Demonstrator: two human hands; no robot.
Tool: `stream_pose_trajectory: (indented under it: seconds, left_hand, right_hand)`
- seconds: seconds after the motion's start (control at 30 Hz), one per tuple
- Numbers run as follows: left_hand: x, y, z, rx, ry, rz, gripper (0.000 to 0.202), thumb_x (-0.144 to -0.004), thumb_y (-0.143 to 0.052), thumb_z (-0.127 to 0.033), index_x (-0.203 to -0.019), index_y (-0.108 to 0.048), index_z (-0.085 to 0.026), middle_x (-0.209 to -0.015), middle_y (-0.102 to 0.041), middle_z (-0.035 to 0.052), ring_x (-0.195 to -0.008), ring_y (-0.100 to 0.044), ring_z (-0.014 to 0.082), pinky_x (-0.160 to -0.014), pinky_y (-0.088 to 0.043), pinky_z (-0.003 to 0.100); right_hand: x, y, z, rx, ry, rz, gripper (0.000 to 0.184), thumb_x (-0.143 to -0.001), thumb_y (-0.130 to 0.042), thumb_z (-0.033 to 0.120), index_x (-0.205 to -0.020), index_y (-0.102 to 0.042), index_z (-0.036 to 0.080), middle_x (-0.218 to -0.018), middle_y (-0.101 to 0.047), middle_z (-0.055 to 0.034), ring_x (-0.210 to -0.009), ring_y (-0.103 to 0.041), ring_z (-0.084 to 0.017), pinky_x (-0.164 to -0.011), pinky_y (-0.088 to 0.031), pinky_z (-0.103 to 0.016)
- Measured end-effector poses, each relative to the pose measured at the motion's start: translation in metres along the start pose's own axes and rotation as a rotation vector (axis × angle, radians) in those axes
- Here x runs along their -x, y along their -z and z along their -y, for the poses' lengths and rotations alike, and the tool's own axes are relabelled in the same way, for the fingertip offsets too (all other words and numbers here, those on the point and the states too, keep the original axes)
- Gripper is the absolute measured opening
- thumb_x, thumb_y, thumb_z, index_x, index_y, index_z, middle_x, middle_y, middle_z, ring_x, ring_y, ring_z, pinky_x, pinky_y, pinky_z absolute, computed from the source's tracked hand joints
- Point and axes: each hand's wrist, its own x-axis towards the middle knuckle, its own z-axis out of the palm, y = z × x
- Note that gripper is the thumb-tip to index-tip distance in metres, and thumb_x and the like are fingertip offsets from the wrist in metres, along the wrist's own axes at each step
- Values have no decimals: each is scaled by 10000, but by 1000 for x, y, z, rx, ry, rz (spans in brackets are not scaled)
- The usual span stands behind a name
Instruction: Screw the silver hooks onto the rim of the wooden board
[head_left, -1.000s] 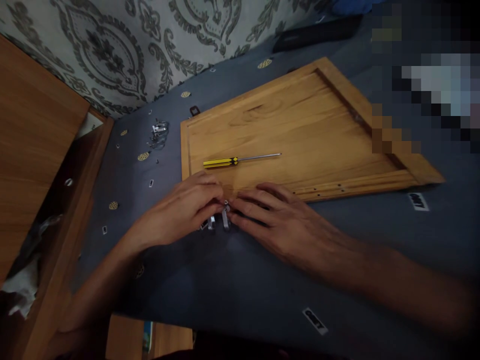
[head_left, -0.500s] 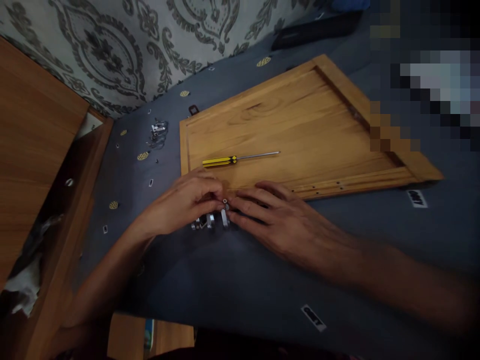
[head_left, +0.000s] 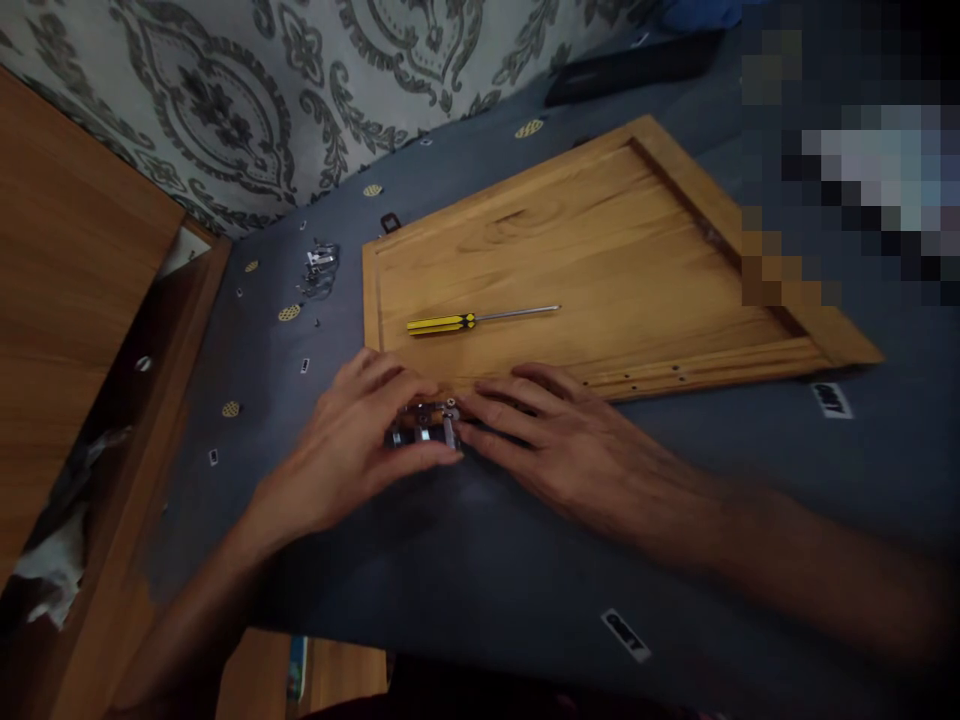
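Here's the left hand (head_left: 349,435), thumb and fingers well apart, arched around the shiny metal pieces (head_left: 424,434); contact is hard to make out! The right hand (head_left: 566,445) lies with fingers outstretched, tips just beside them. Beyond both hands, the wooden panel (head_left: 540,240), a yellow-handled screwdriver (head_left: 441,324) lying across it; past the left hand, more metal parts (head_left: 320,260) on blue-grey cloth (head_left: 487,580).

The grey-blue sheet (head_left: 510,560) bears 1 wooden panel (head_left: 570,250) and metal parts (head_left: 321,260).
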Motion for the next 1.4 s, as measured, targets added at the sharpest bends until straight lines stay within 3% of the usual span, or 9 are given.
stream_pose_trajectory:
  seconds: [0.1, 0.23, 0.9, 1.1, 1.4]
  left_hand:
    - [8, -15, -4, -102, -4, -27, 493, -848, -713, -556, -1183, -591, -216, -1142, -628, 78, -1046, -533, 268, -888, -462, 408]
    - [9, -24, -5, -212, -11, -72, 477, -861, -713, -525, -1171, -588, -186, -1153, -613, 93, -1079, -508, 284, -933, -449, 443]
    - [8, -31, -3, -36, 18, -99, 370, -836, -763, -444, -1049, -647, -165, -1070, -633, 72, -1024, -514, 260, -880, -440, 420]
    - [8, -31, -3, -19, 26, -92, 386, -832, -764, -463, -1050, -648, -166, -1080, -637, 67, -1021, -511, 259, -869, -435, 415]
    - [7, -31, -3, -42, 56, -70, 372, -819, -779, -459, -1022, -644, -178, -1075, -644, 57, -1028, -510, 262, -866, -426, 408]
  right_hand:
    - [1, -2, 0, -17, 2, -14, 180, -933, -595, 146, -1065, -716, 153, -1117, -753, -59, -1053, -629, -271, -935, -496, -458]
    - [3, -4, -1, -16, 2, -18, 191, -936, -585, 139, -1080, -709, 159, -1134, -750, -57, -1069, -621, -264, -956, -485, -462]
    - [4, -4, -1, -30, 11, -16, 242, -950, -513, 114, -1121, -683, 140, -1177, -742, -73, -1092, -621, -281, -956, -488, -474]
    - [4, -3, 0, -26, -1, -12, 311, -969, -491, 122, -1245, -630, 89, -1237, -720, -116, -1123, -621, -270, -982, -485, -451]
    - [3, -3, 0, -23, -12, 8, 328, -978, -474, 115, -1278, -599, 66, -1181, -733, -129, -1122, -625, -254, -996, -483, -426]
